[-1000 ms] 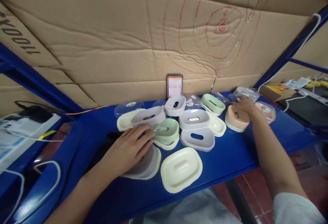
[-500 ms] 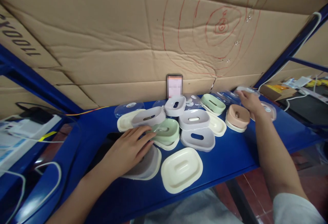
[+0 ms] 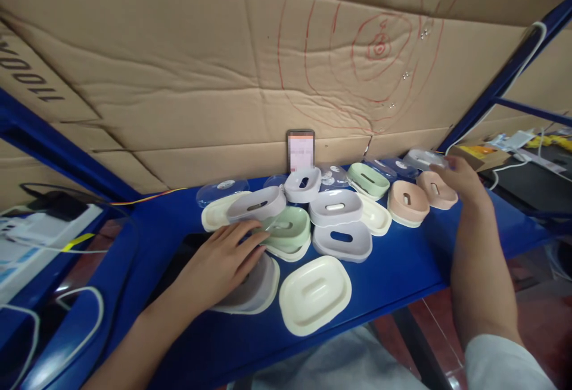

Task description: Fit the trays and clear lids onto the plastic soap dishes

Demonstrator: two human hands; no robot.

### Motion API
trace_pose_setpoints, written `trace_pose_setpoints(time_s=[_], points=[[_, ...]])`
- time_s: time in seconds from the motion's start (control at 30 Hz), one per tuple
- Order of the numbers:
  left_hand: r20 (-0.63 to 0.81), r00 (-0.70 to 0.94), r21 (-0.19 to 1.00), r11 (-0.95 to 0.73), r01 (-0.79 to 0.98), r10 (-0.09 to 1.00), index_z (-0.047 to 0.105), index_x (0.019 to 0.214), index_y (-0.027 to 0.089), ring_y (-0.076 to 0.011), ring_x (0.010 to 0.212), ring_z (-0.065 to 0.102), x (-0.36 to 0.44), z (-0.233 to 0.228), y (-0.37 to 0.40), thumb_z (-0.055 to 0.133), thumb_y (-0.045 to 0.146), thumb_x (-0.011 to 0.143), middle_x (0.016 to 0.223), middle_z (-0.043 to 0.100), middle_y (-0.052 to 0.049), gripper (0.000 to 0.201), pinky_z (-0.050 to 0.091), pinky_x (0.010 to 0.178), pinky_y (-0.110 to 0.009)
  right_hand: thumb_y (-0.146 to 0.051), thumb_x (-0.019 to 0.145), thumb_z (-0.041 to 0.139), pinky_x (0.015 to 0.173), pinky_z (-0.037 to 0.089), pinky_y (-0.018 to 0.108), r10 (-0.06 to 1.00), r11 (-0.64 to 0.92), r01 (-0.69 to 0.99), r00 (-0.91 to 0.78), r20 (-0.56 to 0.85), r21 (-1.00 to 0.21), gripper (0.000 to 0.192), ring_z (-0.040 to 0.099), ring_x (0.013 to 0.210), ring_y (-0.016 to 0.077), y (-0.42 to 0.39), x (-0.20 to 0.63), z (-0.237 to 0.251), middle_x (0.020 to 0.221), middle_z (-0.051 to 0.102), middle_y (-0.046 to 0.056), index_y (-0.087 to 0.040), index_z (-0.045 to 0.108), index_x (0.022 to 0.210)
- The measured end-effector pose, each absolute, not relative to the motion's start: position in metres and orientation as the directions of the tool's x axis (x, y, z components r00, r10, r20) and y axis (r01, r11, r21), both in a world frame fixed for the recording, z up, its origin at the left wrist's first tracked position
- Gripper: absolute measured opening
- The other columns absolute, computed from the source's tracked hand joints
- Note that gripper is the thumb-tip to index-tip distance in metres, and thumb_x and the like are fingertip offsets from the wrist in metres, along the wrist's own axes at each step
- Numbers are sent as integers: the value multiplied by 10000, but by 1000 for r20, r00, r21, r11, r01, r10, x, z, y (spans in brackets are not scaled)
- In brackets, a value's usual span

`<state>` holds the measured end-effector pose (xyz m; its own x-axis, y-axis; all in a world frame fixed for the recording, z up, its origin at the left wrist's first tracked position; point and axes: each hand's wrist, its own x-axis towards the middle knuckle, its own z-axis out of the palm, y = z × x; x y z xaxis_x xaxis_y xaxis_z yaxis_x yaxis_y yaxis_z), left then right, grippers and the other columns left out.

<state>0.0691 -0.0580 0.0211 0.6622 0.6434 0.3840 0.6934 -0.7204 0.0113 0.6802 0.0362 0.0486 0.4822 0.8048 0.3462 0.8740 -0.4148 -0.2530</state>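
Hands: left hand [image 3: 222, 263] presses one grey dish [image 3: 254, 287], two pink dishes [image 3: 407, 202] beside right hand [image 3: 463, 178].

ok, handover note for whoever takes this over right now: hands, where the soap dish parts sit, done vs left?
Left hand: flat on the grey soap dish at the front of the blue shelf, no grip.
Right hand: at the far right, fingers on a clear lid beside the pink tray; grip unclear.
Done: the pink dish sits nested on its cream base.
Left: the cream base, grey trays and clear lids lie loose.
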Motion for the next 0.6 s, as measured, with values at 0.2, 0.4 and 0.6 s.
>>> trace_pose_setpoints(time_s=[0.2,0.4,0.6], points=[[387,660,2,-716,698,644,706,1305,240,-286,1172,697,71,23,-59,428,359,1132,1333,690,-101,349,566,1017,-467,-470,1032,622,1186,466,364,902,114,918,65,428,-380,572,588,1419,248,36,608,57,1566,611,81,-266,533,1559],[394,669,-18,-722,692,631,706,1303,230,-289,1166,695,72,24,-60,444,353,1130,1328,693,-105,337,565,1008,-464,-491,1093,479,1092,509,350,935,19,938,105,337,-346,411,675,1268,251,36,594,57,1400,732,76,-275,720,1347],[369,677,-34,-718,695,637,713,1312,224,-305,1163,691,71,21,-59,425,340,1130,1339,682,-114,360,562,1002,-487,-495,954,722,931,519,501,834,-439,875,481,270,-205,414,705,1138,396,43,640,44,1128,745,318,-108,781,1090]])
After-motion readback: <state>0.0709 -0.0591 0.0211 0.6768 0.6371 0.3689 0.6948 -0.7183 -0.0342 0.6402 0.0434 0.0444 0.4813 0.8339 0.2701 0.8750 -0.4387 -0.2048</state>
